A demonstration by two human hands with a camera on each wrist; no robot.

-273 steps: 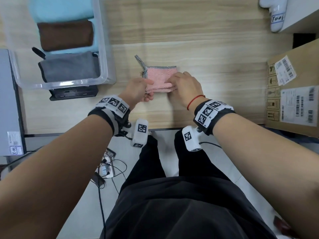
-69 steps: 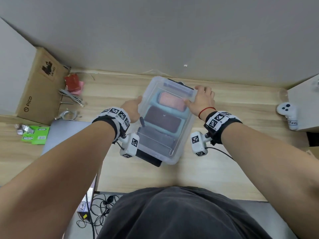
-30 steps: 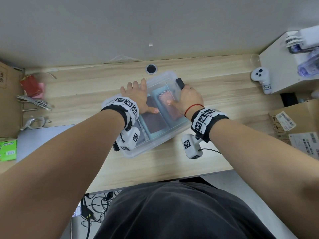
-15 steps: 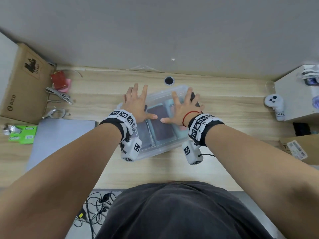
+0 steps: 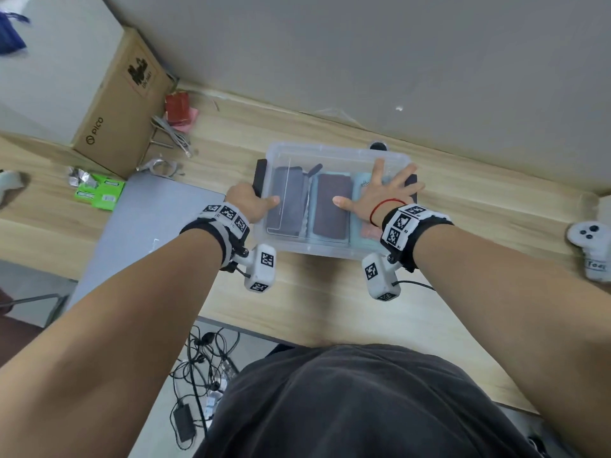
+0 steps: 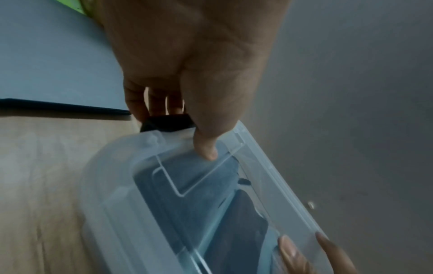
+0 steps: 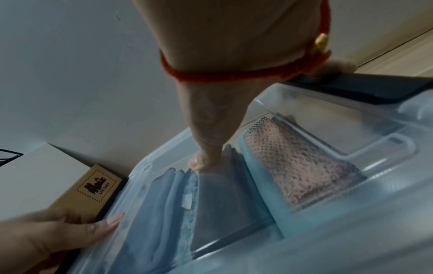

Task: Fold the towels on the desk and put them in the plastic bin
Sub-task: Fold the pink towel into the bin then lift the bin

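A clear plastic bin [image 5: 330, 150] stands on the wooden desk with its see-through lid [image 6: 117, 185] on. Inside lie a folded grey towel [image 5: 287, 203], a brown towel [image 5: 332, 209] and a pink towel [image 7: 300, 166] on a light blue one. My left hand [image 5: 248, 201] grips the bin's left end: fingers curl round the black latch [image 6: 168, 122] and the thumb rests on the lid. My right hand [image 5: 380, 190] lies flat on the lid's right side with fingers spread. Another black latch [image 7: 363, 89] sits under its fingers.
A cardboard box [image 5: 122, 104] stands at the back left, with a red packet [image 5: 177, 107] and cables [image 5: 168, 137] beside it. A grey laptop [image 5: 155, 219] and green packets [image 5: 99, 193] lie left of the bin. A white controller [image 5: 591, 246] sits at the far right.
Half a second ago both hands lay flat on the lid. My left hand has since slid to the bin's left end and curled round the latch. The right hand stays flat.
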